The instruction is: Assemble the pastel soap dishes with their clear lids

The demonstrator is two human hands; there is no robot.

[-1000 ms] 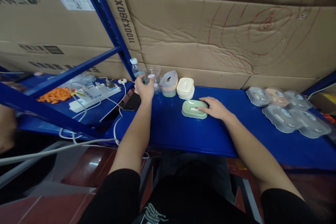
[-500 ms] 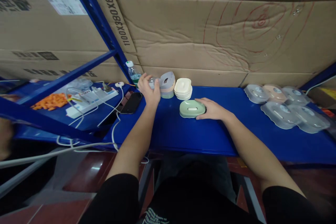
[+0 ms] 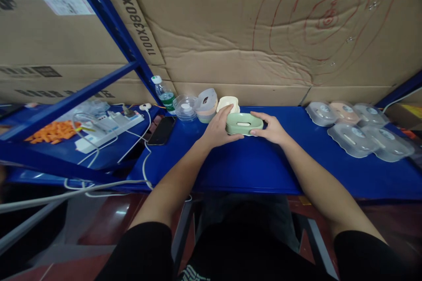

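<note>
A pale green oval soap dish with a slot in its middle is between my hands at the middle of the blue table. My left hand grips its left end, fingers behind and thumb in front. On the right end my right hand holds it between thumb and fingers. Just behind my left hand stands a stack of cream-coloured dishes, partly hidden by the fingers. To its left are stacked grey, peach and green oval parts and several clear lids.
Several soap boxes with clear lids sit at the right of the blue table. At the left are a water bottle, a black phone, a power strip with cables, and orange pieces. Cardboard stands behind.
My left hand has left the clear lids and moved right onto the green soap dish's left end. The dish now tips more toward me. My right hand stays on it.
</note>
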